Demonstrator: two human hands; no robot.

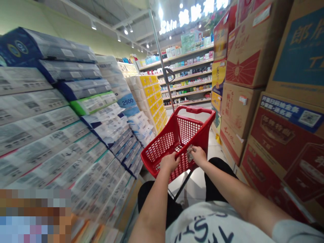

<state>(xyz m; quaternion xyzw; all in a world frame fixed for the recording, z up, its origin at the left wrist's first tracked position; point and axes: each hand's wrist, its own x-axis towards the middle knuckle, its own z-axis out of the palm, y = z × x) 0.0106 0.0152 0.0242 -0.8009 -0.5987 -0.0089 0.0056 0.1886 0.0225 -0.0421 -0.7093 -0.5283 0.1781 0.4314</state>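
Observation:
A red plastic shopping basket cart (pixel 163 142) with lattice walls stands tilted in front of my legs, and I see nothing lying inside it. Its raised handle bar (pixel 193 110) is on the far side. My left hand (pixel 169 163) is closed over the near rim, its fingertips partly hidden beyond the edge. Pinched in my right hand (pixel 199 156) is a crumpled greyish cloth or tissue (pixel 189 153), held against the near rim, right of my left hand. A dark support leg (pixel 184 185) runs down from the cart.
Packs of tissue paper (pixel 35 111) are piled high on the left, with yellow packs (pixel 152 101) farther on. Printed cartons (pixel 243 57) rise close on the right. Past the cart, a thin pole (pixel 157 38) stands before shelves of small goods (pixel 188 69).

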